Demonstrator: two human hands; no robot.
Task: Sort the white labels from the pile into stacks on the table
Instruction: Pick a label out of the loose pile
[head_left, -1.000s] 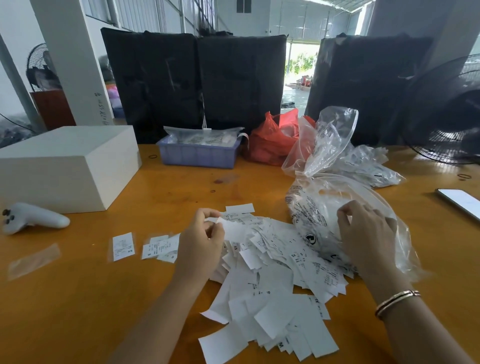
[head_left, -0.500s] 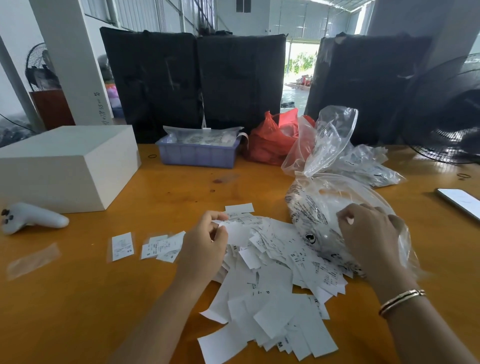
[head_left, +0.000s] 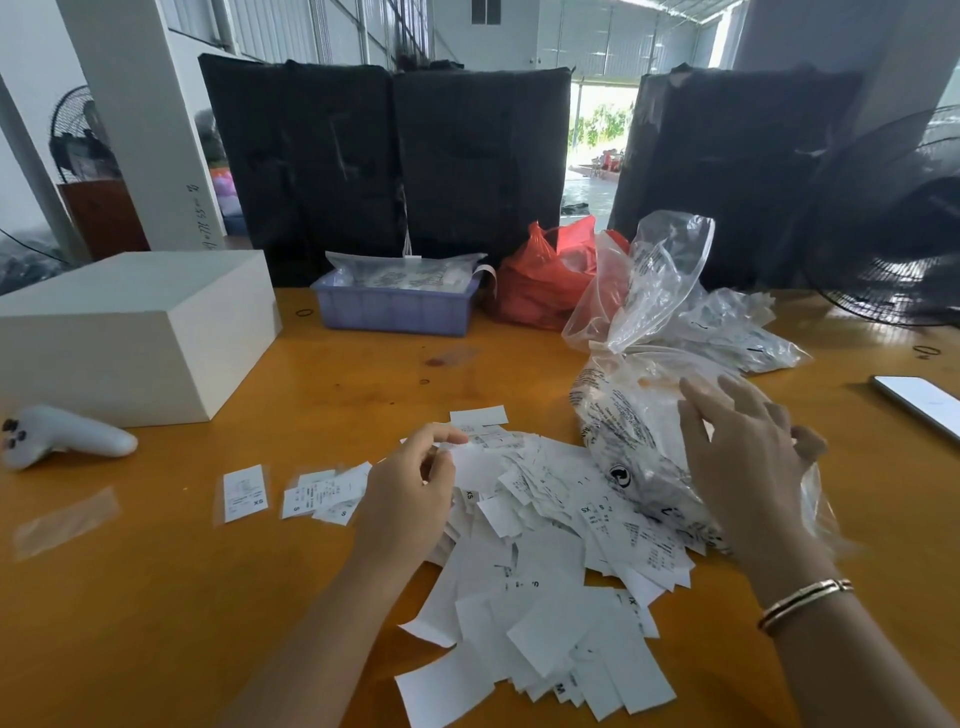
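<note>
A loose pile of white labels (head_left: 545, 587) covers the middle of the orange table (head_left: 156, 597). My left hand (head_left: 410, 493) sits at the pile's left edge and pinches one white label (head_left: 475, 462) between thumb and fingers. My right hand (head_left: 748, 462) hovers with fingers spread over a clear printed plastic bag (head_left: 623, 431) to the right of the pile. Left of the pile lie a small stack of "S" labels (head_left: 324, 493) and a single "XS" label (head_left: 244, 491).
A white box (head_left: 130, 332) and a white controller (head_left: 62, 436) sit at the left. A blue tray (head_left: 395, 306), a red bag (head_left: 545, 280) and more clear bags (head_left: 727, 332) stand behind. A phone (head_left: 919, 402) lies at the right, a fan (head_left: 893, 234) beyond it.
My right hand has opened from a closed grip on the plastic bag and its fingers now spread above it. My left hand still pinches a label, shifted slightly.
</note>
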